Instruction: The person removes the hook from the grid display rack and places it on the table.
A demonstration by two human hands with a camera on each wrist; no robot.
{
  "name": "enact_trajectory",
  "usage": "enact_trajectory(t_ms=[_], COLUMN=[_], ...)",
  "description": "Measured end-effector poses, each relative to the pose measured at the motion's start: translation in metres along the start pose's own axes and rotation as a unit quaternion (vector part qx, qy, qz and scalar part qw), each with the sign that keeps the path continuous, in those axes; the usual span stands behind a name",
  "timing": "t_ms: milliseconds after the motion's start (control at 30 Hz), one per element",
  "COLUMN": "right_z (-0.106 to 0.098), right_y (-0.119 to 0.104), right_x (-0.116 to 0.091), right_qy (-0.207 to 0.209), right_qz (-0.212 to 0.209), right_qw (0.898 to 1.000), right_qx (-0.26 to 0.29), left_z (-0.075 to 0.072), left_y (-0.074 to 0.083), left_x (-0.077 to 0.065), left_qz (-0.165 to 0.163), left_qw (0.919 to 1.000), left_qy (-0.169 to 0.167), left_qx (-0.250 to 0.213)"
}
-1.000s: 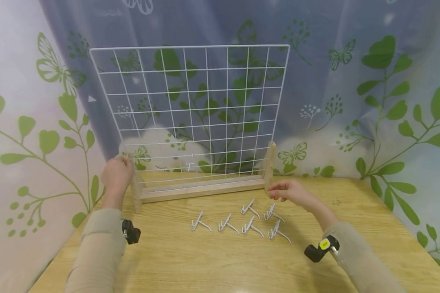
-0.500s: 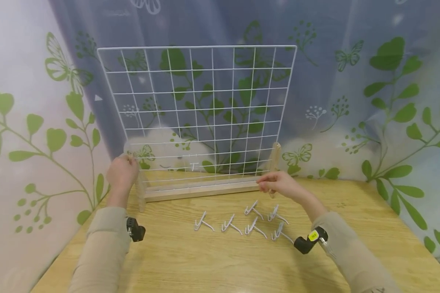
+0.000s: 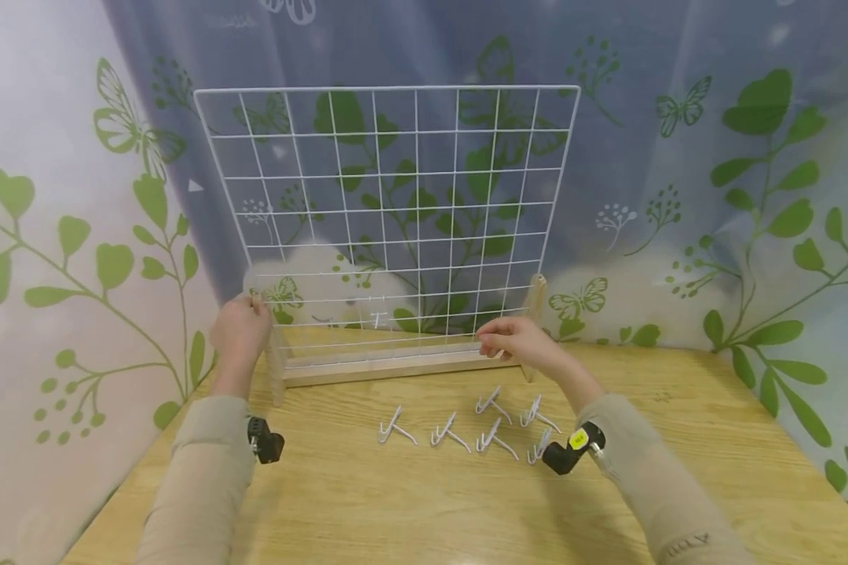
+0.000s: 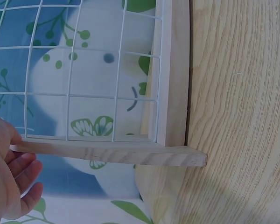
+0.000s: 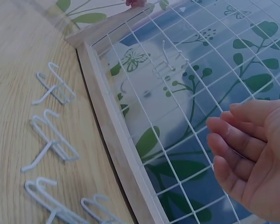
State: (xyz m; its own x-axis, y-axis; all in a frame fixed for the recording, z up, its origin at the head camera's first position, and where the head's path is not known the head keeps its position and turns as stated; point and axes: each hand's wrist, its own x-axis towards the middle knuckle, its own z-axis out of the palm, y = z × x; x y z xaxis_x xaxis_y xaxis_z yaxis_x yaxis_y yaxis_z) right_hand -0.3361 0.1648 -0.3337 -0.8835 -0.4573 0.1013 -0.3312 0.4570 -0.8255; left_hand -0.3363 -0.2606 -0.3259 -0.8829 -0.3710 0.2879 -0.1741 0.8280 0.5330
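A white wire grid panel (image 3: 417, 204) stands upright in a wooden stand (image 3: 396, 366) on the table. My left hand (image 3: 242, 328) pinches the upper end of the stand's left upright (image 4: 116, 155), seen closely in the left wrist view. In front of the grid's lower right part is my right hand (image 3: 519, 343), its fingers loosely bent with nothing between them (image 5: 252, 149). One white hook (image 5: 170, 60) hangs on the lower middle of the grid. Several white wire hooks (image 3: 496, 439) lie on the table before the stand, one partly hidden by the right wrist camera.
The wood-grain table (image 3: 367, 502) extends toward me from the stand. A curtain (image 3: 636, 157) with leaf and butterfly prints hangs behind and at both sides, close behind the grid. Black cameras sit on the left wrist (image 3: 265, 441) and right wrist (image 3: 564, 453).
My right hand has moved left and slightly up, from beside the right upright to in front of the grid. The left hand keeps its grip on the left upright. The view has shifted slightly.
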Motion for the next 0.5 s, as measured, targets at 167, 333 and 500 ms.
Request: enact_trajectory(t_ms=[167, 333, 500], right_z=[0.009, 0.02, 0.029], right_y=[-0.011, -0.02, -0.032], right_x=[0.014, 0.031, 0.041], right_qy=[0.031, 0.047, 0.046], right_qz=[0.001, 0.003, 0.005], right_qw=[0.999, 0.997, 0.997], right_qx=[0.018, 0.053, 0.055], left_z=[0.0, 0.001, 0.004], left_y=[0.001, 0.0, 0.0], left_x=[0.0, 0.0, 0.001], left_qz=[-0.004, -0.007, -0.005], left_qw=[1.0, 0.9999, 0.9998], left_qy=[0.003, 0.008, 0.018], left_qx=[0.0, 0.001, -0.011])
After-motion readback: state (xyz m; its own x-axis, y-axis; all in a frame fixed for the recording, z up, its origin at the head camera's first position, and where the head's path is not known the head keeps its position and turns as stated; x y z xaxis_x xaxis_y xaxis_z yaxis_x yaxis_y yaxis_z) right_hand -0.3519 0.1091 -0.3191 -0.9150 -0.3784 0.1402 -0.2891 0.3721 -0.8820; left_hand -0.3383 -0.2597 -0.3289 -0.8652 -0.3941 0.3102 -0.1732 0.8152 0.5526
